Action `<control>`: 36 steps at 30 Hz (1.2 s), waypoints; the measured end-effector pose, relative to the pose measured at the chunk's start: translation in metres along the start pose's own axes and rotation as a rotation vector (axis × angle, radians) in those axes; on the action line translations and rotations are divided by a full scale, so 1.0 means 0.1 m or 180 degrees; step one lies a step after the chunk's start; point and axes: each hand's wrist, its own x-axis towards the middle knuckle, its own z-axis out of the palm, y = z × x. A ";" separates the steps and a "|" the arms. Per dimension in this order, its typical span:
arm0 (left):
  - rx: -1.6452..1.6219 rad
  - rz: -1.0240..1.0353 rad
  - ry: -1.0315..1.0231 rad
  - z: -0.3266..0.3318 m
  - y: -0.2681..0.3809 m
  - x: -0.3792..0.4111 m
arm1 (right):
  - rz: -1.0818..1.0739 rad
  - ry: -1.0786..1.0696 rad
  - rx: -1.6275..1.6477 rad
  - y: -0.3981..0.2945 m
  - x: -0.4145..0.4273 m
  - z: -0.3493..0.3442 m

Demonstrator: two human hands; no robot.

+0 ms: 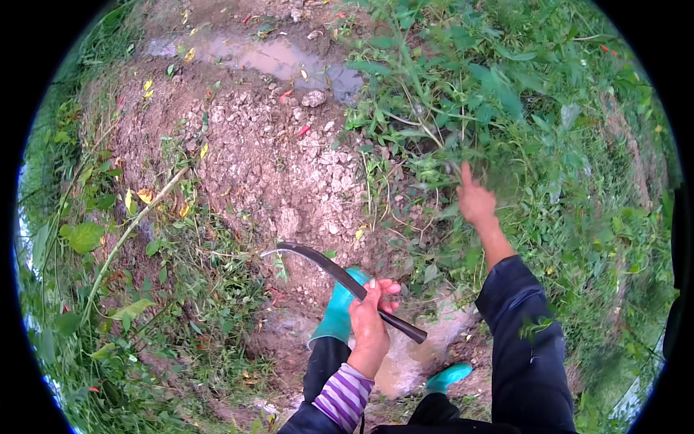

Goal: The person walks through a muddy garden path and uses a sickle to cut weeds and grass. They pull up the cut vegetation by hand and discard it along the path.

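My left hand [371, 324] is closed around the dark handle of a sickle [320, 261]. The curved blade points up and left, above one teal rubber boot [337, 309], and the handle's butt sticks out to the lower right. Further forward on the right, my right hand [478, 200] reaches in among leafy green plants [461, 119]. Its index finger is stretched out beside some thin stems, and the leaves around it are blurred. Whether the fingers grip a stem cannot be made out.
Bare, crumbly soil [271, 157] forms a raised bed ahead, scattered with small red pods [303, 130]. Muddy water lies in a far furrow [271, 57] and in a puddle [398, 369] between my boots. A cut-looking pale stalk [133, 228] slants at the left among weeds.
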 end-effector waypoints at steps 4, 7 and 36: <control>0.0157 -0.0022 -0.0133 0.04 -0.07 0.00 | 0.0236 -0.0566 0.0097 -0.32 -0.42 0.67; 0.0201 -0.0121 -0.0216 0.14 -0.11 -0.05 | 0.0066 -0.0425 -0.0237 -0.16 -0.96 1.30; 0.0069 0.0047 0.0073 0.12 0.11 0.01 | 0.1164 -0.0945 0.2037 -1.50 0.46 0.35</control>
